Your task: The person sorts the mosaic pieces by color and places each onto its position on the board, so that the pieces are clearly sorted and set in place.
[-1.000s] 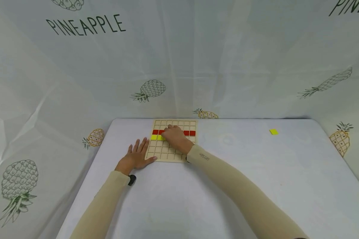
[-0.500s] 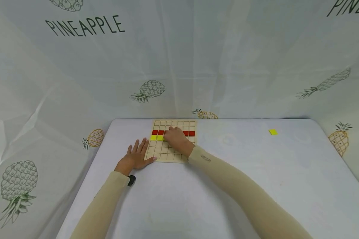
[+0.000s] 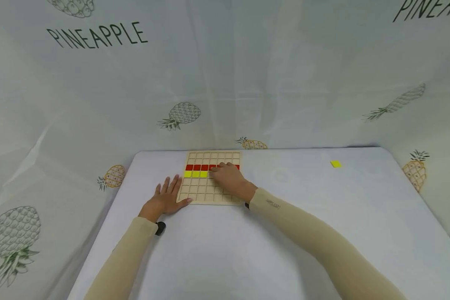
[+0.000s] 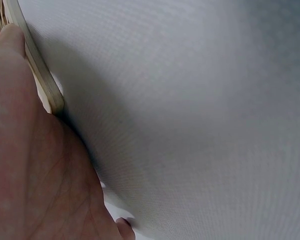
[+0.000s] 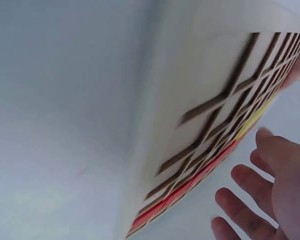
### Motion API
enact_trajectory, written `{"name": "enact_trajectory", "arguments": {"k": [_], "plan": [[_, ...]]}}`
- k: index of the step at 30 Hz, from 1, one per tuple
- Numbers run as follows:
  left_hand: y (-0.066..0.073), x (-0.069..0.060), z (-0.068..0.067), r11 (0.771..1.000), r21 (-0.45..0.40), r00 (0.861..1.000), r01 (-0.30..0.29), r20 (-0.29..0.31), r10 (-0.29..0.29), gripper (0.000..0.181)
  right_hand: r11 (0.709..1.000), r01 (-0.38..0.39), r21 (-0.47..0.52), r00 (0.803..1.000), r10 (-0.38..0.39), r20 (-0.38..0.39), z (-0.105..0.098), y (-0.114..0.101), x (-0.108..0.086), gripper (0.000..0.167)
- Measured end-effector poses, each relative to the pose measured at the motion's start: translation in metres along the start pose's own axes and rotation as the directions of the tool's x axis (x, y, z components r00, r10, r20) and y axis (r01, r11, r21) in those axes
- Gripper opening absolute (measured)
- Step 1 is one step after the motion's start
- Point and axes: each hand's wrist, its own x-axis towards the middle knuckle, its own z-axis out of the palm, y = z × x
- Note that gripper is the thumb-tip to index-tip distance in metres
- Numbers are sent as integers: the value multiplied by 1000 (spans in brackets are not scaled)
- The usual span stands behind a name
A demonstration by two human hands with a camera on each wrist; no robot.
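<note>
A pale wooden grid board (image 3: 198, 188) lies near the table's far edge. A row of red square tiles (image 3: 197, 167) crosses it, partly hidden by my right hand (image 3: 230, 178). Just below that row, three yellow tiles (image 3: 195, 174) show at the left end. My right hand hovers over the board; in the right wrist view its loosely bent fingers (image 5: 248, 182) are spread apart with nothing between them. Spread flat at the board's left edge, my left hand (image 3: 166, 201) rests with its thumb at the near left corner, against the board's side (image 4: 40, 65) in the left wrist view.
One loose yellow tile (image 3: 336, 163) lies far to the right on the white table (image 3: 285, 187). A pale cloth printed with pineapples (image 3: 225, 83) hangs behind the table and along its sides.
My right hand has drawn back to the right, away from the yellow tiles, uncovering the third one and more of the red row. My left hand stays by the board. The head view has shifted slightly.
</note>
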Motion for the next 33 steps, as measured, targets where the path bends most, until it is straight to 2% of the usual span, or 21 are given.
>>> {"name": "enact_trajectory", "arguments": {"k": [5, 8, 15, 20, 27, 33], "plan": [[-3, 2, 2, 1000, -7, 1000, -9, 0, 9, 104, 999, -1, 32, 998, 2, -55, 1, 23, -23, 39], [-5, 3, 3, 1000, -6, 1000, -11, -5, 11, 104, 1000, 8, 17, 995, -7, -97, 3, 39, -38, 40], [-6, 3, 3, 1000, -20, 1000, -11, -9, 11, 106, 1000, 9, -4, 976, -10, -216, 6, 71, -78, 38], [-4, 1, 2, 1000, -21, 1000, -17, -17, 17, 106, 1000, -19, 6, 972, 20, -233, 13, 91, -104, 39], [-6, 1, 3, 1000, -18, 1000, -21, -21, 20, 107, 999, -44, 19, 947, 48, -318, 24, 119, -137, 42], [-4, 2, 1, 1000, -14, 999, -28, -16, 28, 105, 993, -104, 50, 943, 115, -312, 32, 146, -166, 44]]}}
